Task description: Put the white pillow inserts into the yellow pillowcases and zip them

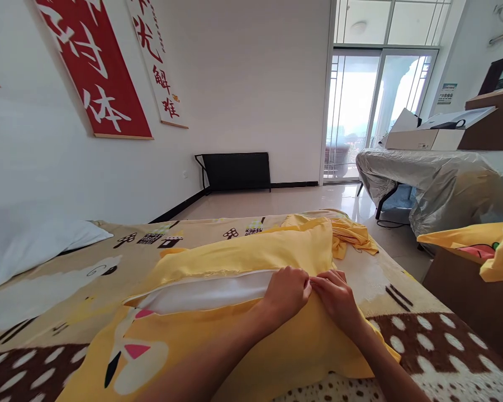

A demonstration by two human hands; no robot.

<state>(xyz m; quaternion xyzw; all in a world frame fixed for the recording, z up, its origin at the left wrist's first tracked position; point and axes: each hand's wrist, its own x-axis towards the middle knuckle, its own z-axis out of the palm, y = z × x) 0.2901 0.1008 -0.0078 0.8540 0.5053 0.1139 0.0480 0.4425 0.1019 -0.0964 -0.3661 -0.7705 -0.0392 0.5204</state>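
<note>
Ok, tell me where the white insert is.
In the head view, the white insert shows in the lower half, mostly left of centre, through the long opening in the yellow cover, left of the left hand.

The yellow pillowcase point(213, 321) lies flat, gaping (white pillow point(212, 291) inside)

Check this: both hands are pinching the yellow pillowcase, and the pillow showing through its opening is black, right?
Not quite: the pillow showing inside is white, not black, as the head view shows. The left hand and right hand do pinch the yellow pillowcase.
</note>
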